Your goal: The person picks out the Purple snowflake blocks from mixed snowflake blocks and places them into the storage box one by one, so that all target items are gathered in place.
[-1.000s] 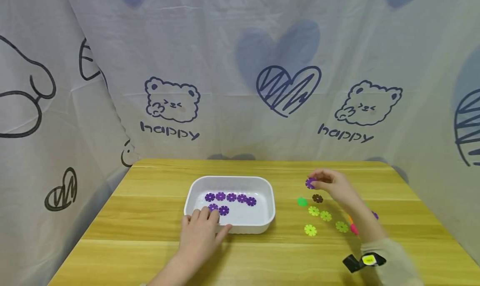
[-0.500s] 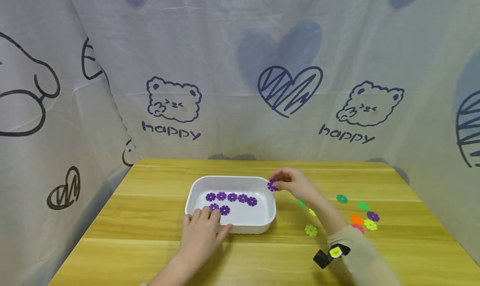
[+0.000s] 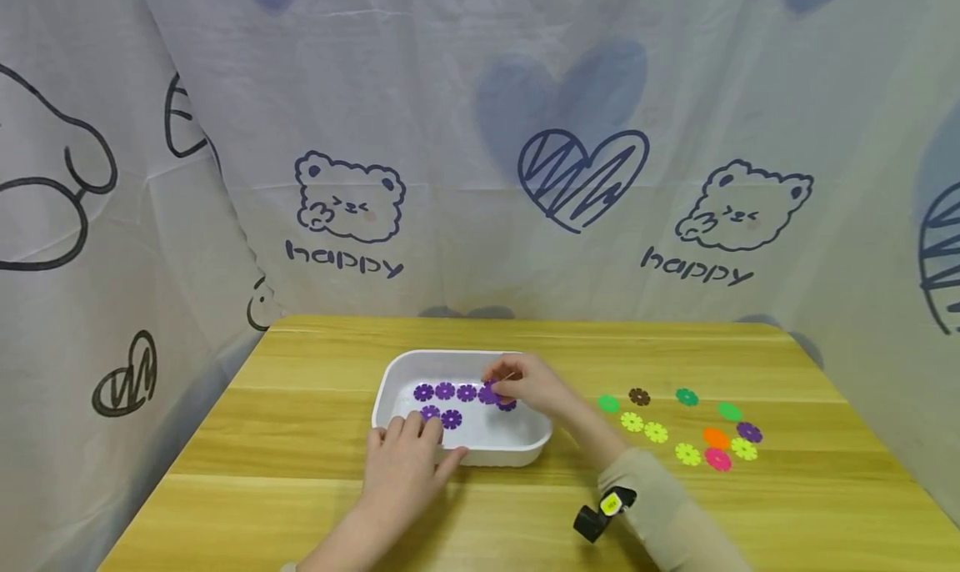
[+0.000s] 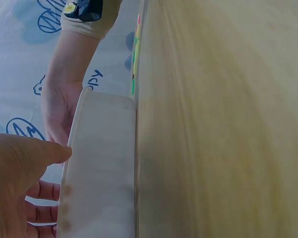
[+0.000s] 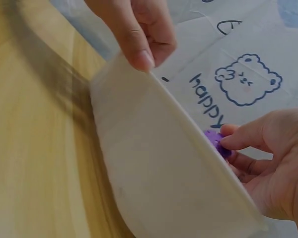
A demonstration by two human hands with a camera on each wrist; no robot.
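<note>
A white plastic box (image 3: 487, 457) stands on the wooden table, with several purple snowflake discs (image 3: 452, 419) in two rows on its floor. At its near left rim is my left hand (image 3: 403, 464), fingers over the edge and thumb outside; in the left wrist view the thumb (image 4: 57, 152) presses the rim. My right hand (image 3: 531, 384) is over the right part of the box, pinching a purple snowflake disc (image 5: 217, 143) between thumb and fingertips. That disc is low over the back row's right end; whether it touches the discs below I cannot tell.
Right of the box lie loose snowflake discs: yellow-green (image 3: 656, 432), green (image 3: 609, 403), brown (image 3: 639, 397), orange (image 3: 716, 438), pink (image 3: 717, 459) and one purple (image 3: 749, 432). A printed cloth (image 3: 465, 280) hangs behind the wooden table (image 3: 247, 439).
My right hand has carried the purple snowflake disc leftward from above the loose discs, over the right rim and into the box. The left hand has stayed at the rim.
</note>
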